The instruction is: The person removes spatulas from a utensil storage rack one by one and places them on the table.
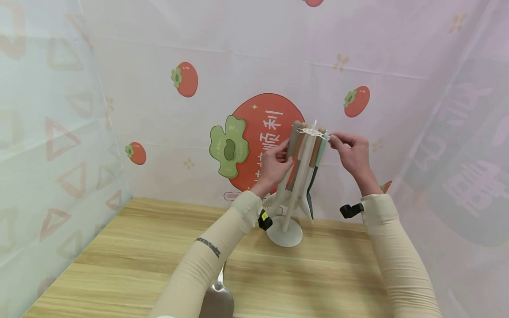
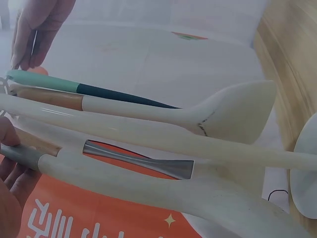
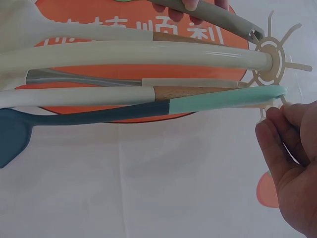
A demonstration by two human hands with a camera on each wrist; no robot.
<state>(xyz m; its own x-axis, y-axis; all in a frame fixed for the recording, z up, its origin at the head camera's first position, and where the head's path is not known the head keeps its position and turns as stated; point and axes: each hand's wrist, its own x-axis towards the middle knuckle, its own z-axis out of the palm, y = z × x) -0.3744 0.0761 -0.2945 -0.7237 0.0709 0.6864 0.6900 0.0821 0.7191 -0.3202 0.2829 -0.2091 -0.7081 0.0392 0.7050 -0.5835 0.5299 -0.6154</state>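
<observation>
A white utensil rack [image 1: 285, 238] stands on the table with several utensils hanging round its pole. My left hand [image 1: 274, 167] holds the grey handle [image 3: 218, 16] of a pale utensil [image 2: 124, 181], its holed end at a hook of the rack's top ring [image 3: 270, 67]. Whether the hole is over the hook, I cannot tell. On the other side, my right hand [image 1: 355, 154] pinches a hook of that ring, beside the mint-green handle [image 3: 223, 100] of a navy spatula [image 3: 12, 136]. Among the rest hang wooden-handled white utensils [image 2: 133, 110] and one with a metal shaft [image 2: 143, 161].
A metal utensil with a broad head [image 1: 218, 302] lies on the wooden table [image 1: 131, 265] at the front, partly behind my left sleeve. Cloth walls printed with persimmons [image 1: 187, 79] enclose the back and sides, close behind the rack.
</observation>
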